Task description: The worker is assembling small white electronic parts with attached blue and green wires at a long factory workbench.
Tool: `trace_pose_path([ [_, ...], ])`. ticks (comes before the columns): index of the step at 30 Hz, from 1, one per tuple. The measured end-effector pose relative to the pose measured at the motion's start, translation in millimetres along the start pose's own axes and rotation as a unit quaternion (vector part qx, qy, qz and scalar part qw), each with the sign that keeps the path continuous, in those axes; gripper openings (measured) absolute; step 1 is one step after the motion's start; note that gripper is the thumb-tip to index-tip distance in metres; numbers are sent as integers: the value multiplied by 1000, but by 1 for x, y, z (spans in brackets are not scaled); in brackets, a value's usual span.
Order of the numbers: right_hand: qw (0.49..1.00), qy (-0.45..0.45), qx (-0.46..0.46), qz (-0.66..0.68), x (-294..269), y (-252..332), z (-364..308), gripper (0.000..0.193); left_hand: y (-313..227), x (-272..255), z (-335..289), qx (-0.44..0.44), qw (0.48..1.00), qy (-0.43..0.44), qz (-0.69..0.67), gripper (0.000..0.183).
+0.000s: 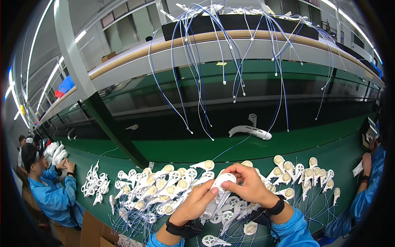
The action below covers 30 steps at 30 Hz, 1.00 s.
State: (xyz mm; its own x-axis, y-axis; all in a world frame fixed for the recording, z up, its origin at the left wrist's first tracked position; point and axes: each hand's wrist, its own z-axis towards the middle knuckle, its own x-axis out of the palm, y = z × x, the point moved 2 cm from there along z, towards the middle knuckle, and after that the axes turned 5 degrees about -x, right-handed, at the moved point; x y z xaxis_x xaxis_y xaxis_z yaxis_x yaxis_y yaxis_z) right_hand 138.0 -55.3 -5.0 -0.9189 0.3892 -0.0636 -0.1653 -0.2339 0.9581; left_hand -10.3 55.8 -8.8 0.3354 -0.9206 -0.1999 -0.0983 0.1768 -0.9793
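Between my hands is a white plastic part with a rounded head and a tapering arm, tilted over the pile. My left hand grips its side, the thumb pressed against it. My right hand holds the head, with thumb and fingers closed about its edge. The part's underside is hidden. Below and around my hands lie many similar white parts, several with cream round discs and thin blue and white wires. A loose part with a spoked wheel lies near my left wrist.
Wires with small white connectors hang from the shelf above. A curved white piece rests on the dark belt behind the green bench. A green post stands left. Co-workers in blue sit at left and right.
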Motion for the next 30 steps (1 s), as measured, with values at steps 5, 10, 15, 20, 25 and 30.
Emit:
trace_pose_path([
  [5,996,-7,14,85,-2,-5,0,30,0,0,1,14,999,17,-24,38],
  [10,996,-19,-7,84,0,-4,1,31,-2,2,1,30,999,9,-27,41],
  [15,991,-63,-87,-83,-1,9,3,39,4,4,3,40,999,-18,-6,44],
  [20,966,-104,-151,-183,3,15,-2,52,5,6,5,53,998,-36,20,47],
  [25,939,-129,-191,-255,9,18,-5,52,0,10,5,53,998,-28,-24,52],
  [30,919,-153,-212,-295,12,14,-9,45,-1,13,6,87,994,-49,47,54],
])
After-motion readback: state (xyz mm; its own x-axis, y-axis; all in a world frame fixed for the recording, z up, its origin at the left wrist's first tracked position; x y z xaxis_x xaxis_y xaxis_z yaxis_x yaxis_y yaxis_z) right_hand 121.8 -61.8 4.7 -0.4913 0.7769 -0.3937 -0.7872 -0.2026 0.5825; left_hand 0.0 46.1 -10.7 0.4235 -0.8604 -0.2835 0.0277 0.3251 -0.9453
